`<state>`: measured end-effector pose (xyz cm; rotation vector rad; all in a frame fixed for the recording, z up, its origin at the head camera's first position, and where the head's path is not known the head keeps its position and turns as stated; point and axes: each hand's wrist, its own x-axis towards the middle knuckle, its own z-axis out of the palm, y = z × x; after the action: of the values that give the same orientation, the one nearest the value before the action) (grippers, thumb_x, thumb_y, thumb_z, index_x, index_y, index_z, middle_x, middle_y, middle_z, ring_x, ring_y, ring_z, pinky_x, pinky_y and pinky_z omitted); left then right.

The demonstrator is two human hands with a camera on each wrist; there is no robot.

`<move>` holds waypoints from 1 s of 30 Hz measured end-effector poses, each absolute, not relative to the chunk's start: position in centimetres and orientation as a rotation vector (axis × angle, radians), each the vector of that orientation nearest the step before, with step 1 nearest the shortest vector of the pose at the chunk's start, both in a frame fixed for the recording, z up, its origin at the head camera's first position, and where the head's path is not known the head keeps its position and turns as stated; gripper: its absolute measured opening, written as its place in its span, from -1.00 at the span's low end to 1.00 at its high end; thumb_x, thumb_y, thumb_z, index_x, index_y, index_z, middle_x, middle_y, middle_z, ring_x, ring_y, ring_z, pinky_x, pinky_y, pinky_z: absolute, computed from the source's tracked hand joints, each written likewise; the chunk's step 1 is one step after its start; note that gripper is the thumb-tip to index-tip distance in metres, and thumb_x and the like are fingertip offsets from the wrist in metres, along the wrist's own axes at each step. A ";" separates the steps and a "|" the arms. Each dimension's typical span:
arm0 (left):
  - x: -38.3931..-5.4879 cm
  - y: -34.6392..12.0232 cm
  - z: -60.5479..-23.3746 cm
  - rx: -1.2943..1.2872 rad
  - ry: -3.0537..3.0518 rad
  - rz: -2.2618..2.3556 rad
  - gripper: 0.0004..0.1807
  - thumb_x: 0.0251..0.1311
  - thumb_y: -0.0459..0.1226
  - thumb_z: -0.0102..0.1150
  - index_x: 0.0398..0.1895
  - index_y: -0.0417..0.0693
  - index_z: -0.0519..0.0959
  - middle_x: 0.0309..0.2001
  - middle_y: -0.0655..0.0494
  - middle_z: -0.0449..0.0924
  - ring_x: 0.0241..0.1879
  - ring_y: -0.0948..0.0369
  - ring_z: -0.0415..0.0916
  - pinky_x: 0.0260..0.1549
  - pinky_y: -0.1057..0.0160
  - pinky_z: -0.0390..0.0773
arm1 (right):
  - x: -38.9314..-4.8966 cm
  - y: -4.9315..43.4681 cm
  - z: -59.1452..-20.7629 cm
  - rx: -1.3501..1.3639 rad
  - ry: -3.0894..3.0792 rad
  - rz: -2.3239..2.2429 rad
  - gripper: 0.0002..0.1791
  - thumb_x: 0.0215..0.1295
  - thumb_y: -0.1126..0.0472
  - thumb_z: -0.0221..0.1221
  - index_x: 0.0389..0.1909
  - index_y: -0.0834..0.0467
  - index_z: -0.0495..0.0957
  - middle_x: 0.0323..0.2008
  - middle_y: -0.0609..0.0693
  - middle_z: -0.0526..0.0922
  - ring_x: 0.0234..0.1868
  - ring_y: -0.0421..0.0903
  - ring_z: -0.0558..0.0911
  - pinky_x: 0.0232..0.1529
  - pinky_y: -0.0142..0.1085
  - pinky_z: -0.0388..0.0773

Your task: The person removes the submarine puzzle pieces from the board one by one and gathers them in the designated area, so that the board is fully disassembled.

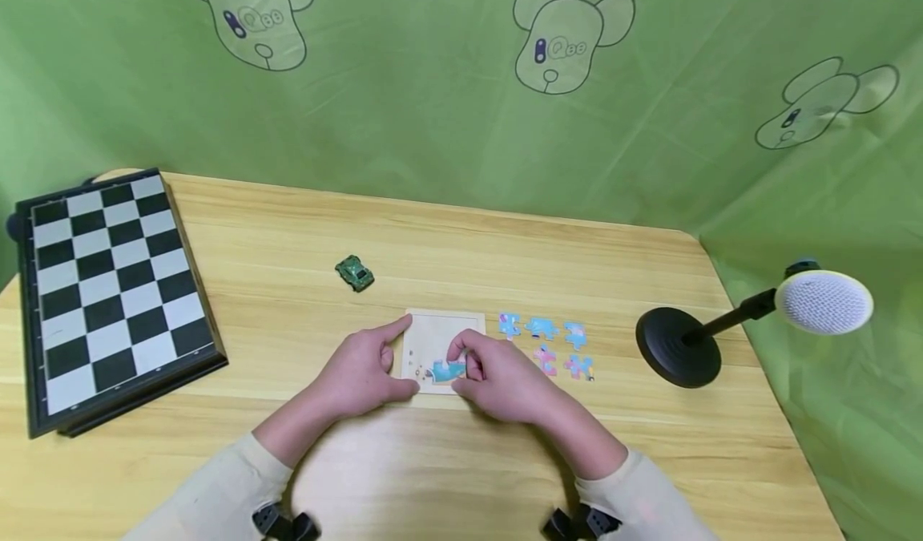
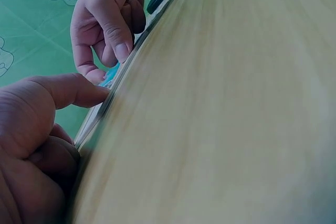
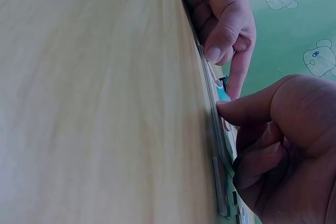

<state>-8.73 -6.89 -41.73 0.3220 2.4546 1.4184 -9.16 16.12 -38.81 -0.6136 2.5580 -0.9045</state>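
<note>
A shallow wooden puzzle tray (image 1: 440, 329) lies in front of the person. The left hand (image 1: 364, 373) holds its left side, index finger near the far corner and thumb at the near corner. In the left wrist view that thumb (image 2: 79, 90) rests on the near edge. Blue jigsaw pieces (image 1: 445, 371) lie in the tray's near part. The right hand (image 1: 505, 373) bends over them, its index fingertip and thumb about the rightmost piece. In the right wrist view the thumb (image 3: 244, 109) meets the tray's near edge; the grip on the piece is partly hidden.
Several loose jigsaw pieces (image 1: 542, 329) lie right of the tray. A green toy car (image 1: 354, 272) stands behind it. At the left is a large chessboard (image 1: 118, 284); at the right stands a lamp on a round black base (image 1: 678, 347). Green cloth (image 1: 433, 124) hangs behind the table.
</note>
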 end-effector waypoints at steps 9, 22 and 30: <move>-8.7 -7.0 -41.8 0.323 2.445 1.436 0.07 -0.18 -0.28 0.58 0.49 -0.22 0.24 -0.77 0.25 0.15 -0.77 0.31 0.05 -0.73 0.32 0.12 | -9.0 16.0 -39.0 -0.652 2.572 -0.912 -0.71 0.22 0.31 0.33 -0.21 -0.01 0.42 -0.63 -0.17 0.32 -0.61 -0.29 0.26 -0.45 -0.31 0.33; -8.7 -6.9 -41.8 0.332 2.460 1.415 0.07 -0.17 -0.27 0.58 0.49 -0.22 0.24 -0.77 0.25 0.17 -0.77 0.31 0.06 -0.73 0.32 0.13 | -9.0 15.8 -38.7 -0.665 2.570 -0.899 -0.70 0.24 0.34 0.31 -0.20 -0.04 0.41 -0.62 -0.17 0.29 -0.61 -0.27 0.26 -0.44 -0.31 0.30; -8.8 -6.9 -41.7 0.328 2.459 1.403 0.07 -0.17 -0.27 0.57 0.49 -0.21 0.25 -0.78 0.25 0.17 -0.76 0.31 0.06 -0.71 0.32 0.15 | -9.0 15.7 -38.6 -0.669 2.550 -0.920 -0.70 0.24 0.35 0.32 -0.21 -0.02 0.42 -0.60 -0.15 0.31 -0.59 -0.26 0.29 -0.43 -0.30 0.31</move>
<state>-8.75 -6.91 -41.71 0.3284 2.4589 1.4028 -9.03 15.67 -38.57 -0.6690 2.5499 -0.9198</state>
